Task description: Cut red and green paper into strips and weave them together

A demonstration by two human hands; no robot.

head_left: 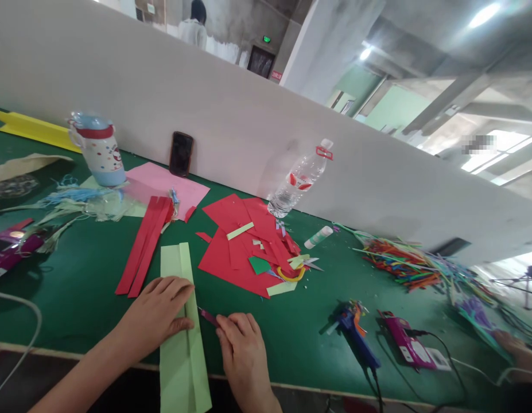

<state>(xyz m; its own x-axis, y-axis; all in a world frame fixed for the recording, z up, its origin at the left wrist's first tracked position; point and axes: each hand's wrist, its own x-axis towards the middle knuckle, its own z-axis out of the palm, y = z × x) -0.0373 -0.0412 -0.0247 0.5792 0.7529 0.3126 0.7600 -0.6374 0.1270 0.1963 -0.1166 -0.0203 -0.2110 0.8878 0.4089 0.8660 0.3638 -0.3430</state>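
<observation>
my left hand (169, 307) half open with fingers bent, pressing down light-green folded paper (174, 367) that overhangs the tabletop's (300, 327) near edge, my right hand (244, 353) closed round a purple cutter (209, 317) just beside it, red sheets (222, 261) toward the far edge from where I watch remotely

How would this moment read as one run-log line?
left hand: on light-green paper | right hand: holds purple cutter | nearby: red strips
</observation>
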